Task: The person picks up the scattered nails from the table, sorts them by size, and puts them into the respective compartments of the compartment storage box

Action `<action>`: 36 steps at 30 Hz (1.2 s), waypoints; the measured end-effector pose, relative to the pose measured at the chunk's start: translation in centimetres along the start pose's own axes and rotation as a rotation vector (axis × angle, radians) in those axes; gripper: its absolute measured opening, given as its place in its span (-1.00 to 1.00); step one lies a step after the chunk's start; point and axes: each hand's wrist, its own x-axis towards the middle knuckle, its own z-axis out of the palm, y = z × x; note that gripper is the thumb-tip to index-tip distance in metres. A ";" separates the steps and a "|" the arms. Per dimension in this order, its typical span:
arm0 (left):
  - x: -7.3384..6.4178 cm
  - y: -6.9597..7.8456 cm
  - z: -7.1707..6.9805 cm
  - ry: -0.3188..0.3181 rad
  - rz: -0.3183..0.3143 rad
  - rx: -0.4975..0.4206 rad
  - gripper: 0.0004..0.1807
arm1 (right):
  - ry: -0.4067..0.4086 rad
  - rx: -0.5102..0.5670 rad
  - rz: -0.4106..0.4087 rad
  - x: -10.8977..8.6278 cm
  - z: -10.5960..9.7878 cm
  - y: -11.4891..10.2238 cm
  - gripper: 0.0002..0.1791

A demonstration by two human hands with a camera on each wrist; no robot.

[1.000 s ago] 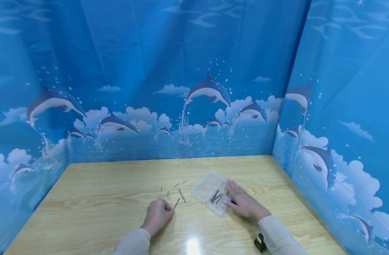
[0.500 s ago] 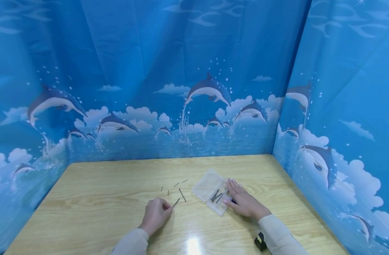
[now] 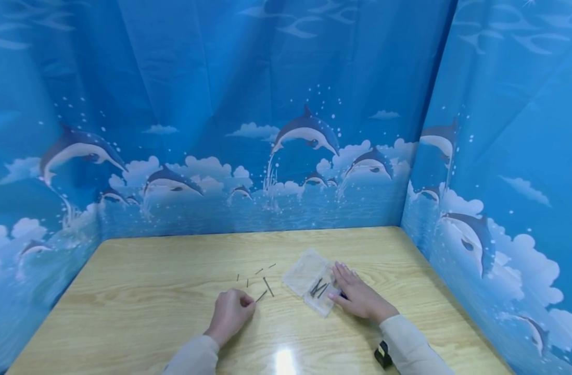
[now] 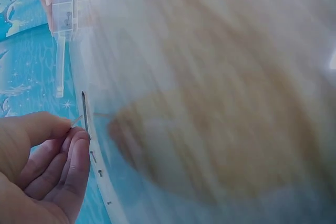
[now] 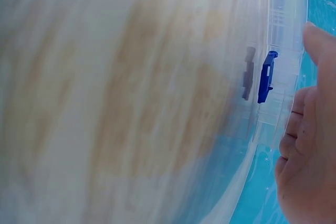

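Observation:
My left hand (image 3: 230, 315) pinches a thin dark nail (image 3: 261, 296) between thumb and forefinger, low over the table. In the left wrist view the pinched nail (image 4: 77, 120) shows only a short end. A longer nail (image 3: 268, 286) lies just beyond my fingertips. My right hand (image 3: 358, 296) rests with extended fingers along the right side of a clear plastic box (image 3: 324, 307). The box's lid (image 3: 302, 271) is folded back to the left, and several large nails (image 3: 318, 288) lie in one compartment. In the right wrist view a blue latch (image 5: 267, 77) shows on its side.
Several small nails (image 3: 259, 271) lie scattered on the wooden table (image 3: 150, 291) beyond my left hand. A small black object (image 3: 383, 355) is beside my right sleeve. Blue dolphin-print curtains (image 3: 211, 130) border the table's back and sides.
My left hand has shifted slightly left and away from me, and the pinched nail has tilted lower, closer to the tabletop. My right hand and the box have stayed in place.

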 end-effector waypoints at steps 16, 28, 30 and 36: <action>1.0 4.1 0.8 -0.060 0.182 -0.179 -0.96 | -0.002 0.000 -0.011 0.0 -0.1 0.0 -0.16; 1.6 7.2 4.4 -0.088 0.269 -0.268 -0.96 | 0.000 -0.003 -0.008 0.0 -0.1 -0.1 -0.16; 1.6 7.5 5.1 -0.088 0.275 -0.288 -0.96 | 0.002 -0.002 -0.005 0.0 -0.1 -0.1 -0.16; 1.6 8.2 6.7 -0.099 0.235 -0.320 -0.96 | 0.001 -0.016 0.003 0.0 -0.1 -0.1 -0.15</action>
